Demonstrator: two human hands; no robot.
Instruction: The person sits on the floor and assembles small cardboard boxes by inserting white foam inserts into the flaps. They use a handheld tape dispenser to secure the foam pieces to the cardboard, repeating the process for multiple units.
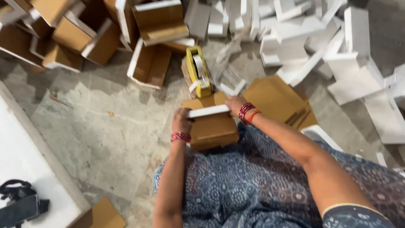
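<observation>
I hold a small brown cardboard box (213, 128) with a white rim over my lap. My left hand (181, 121) grips its left end, bangles on the wrist. My right hand (234, 104) presses on the box's upper right corner, red bangles at the wrist. Just beyond the box stands a yellow tape dispenser (198, 71) with a white tape roll, its tip close to the box's top edge.
Piles of folded brown boxes (76, 36) lie at the upper left, white flat pieces (312, 38) at the upper right. Flat brown sheets (276, 99) sit right of my hands. A white slab (25, 169) with a black object (21, 204) lies at lower left.
</observation>
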